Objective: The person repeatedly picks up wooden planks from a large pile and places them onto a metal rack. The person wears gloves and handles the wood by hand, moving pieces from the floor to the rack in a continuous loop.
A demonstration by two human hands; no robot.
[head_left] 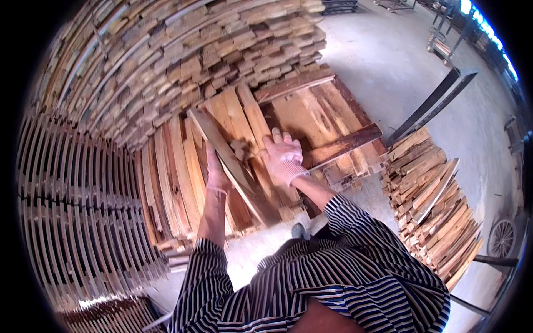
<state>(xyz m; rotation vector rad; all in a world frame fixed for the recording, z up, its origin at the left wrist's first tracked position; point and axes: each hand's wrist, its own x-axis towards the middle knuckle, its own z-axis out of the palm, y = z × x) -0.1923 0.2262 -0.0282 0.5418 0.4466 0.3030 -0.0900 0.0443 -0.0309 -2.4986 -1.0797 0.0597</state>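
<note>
A long wooden plank [233, 161] lies slantwise over a row of other planks, its near end pointing toward me. My left hand [216, 176] is against the plank's left side, fingers straight along the edge and thumb hidden; it appears to grip it. To the right, my right hand [284, 157], in a pale knitted glove, is spread open with its palm down over the planks [239, 114]. A small lumpy pale shape [239, 149] between the hands is too unclear to name.
Stacked boards [222, 50] rise behind the row. Slatted stacks [83, 205] stand at the left. A wooden frame [347, 144] adjoins the row on the right, near a pile of wood strips [433, 200]. Dark upright bars [427, 105] and a spoked wheel [502, 237] are farther right.
</note>
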